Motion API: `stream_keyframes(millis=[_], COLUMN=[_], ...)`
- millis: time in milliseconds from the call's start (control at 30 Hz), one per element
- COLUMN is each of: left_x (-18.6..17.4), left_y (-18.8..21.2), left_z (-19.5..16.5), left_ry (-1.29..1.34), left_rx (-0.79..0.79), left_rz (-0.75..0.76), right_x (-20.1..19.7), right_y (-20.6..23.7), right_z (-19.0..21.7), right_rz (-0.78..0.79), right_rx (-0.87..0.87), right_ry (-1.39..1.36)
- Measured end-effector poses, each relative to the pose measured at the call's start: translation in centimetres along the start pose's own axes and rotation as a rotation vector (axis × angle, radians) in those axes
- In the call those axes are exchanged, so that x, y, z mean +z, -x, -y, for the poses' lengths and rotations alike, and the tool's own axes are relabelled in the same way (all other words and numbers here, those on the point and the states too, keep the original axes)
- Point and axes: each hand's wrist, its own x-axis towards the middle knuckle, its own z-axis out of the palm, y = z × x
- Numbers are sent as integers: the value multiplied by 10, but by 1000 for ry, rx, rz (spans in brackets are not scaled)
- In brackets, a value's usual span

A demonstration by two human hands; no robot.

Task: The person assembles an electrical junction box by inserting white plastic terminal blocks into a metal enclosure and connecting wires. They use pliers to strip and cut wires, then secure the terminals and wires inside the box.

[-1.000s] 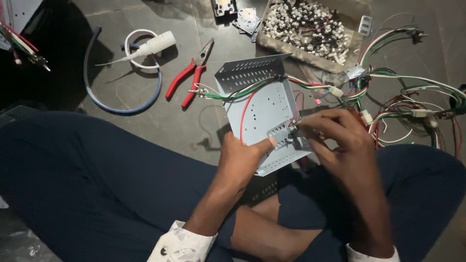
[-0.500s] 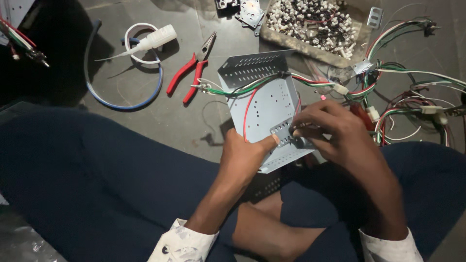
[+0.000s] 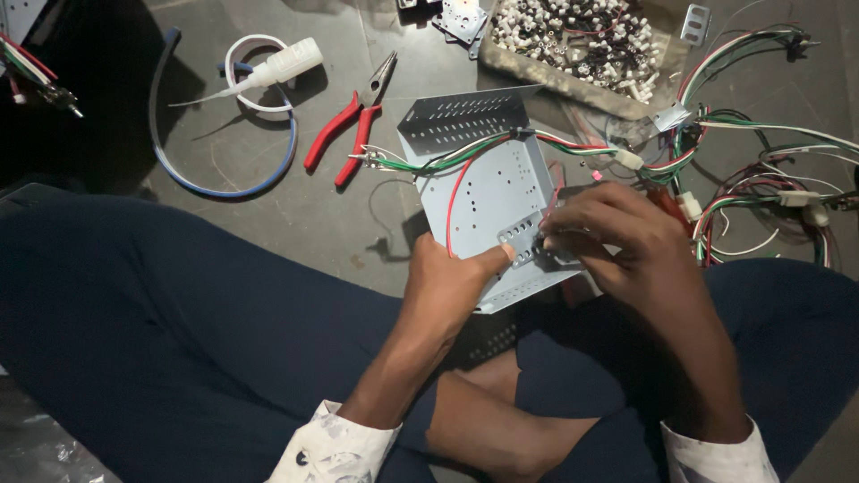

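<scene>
Barely shifted, right hand [image 3: 617,237] hides its grip on metal chassis [image 3: 488,201].

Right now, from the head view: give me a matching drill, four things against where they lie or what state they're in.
Things:
1. pliers
2. metal box
3. glue bottle
4. tray of connectors

Places or states:
A. held by the left hand and the right hand
B. top of the view, full of small white and black pieces
C. lying on a white ring
D. on the floor, red handles

Pairs: 1-D, 2-A, 3-C, 4-B
</scene>
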Motion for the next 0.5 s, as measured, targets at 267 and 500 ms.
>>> stream_keyframes(millis=[267, 500], left_x=[-1, 1], left_y=[1, 3], left_z=[2, -10], left_ry=[-30, 31], left_rx=[-28, -105], left_rz=[1, -29], right_x=[7, -5], right_y=[0, -2], right_z=[-11, -14], right_rz=[-7, 24], right_rx=[-7, 38], right_ry=[130, -142])
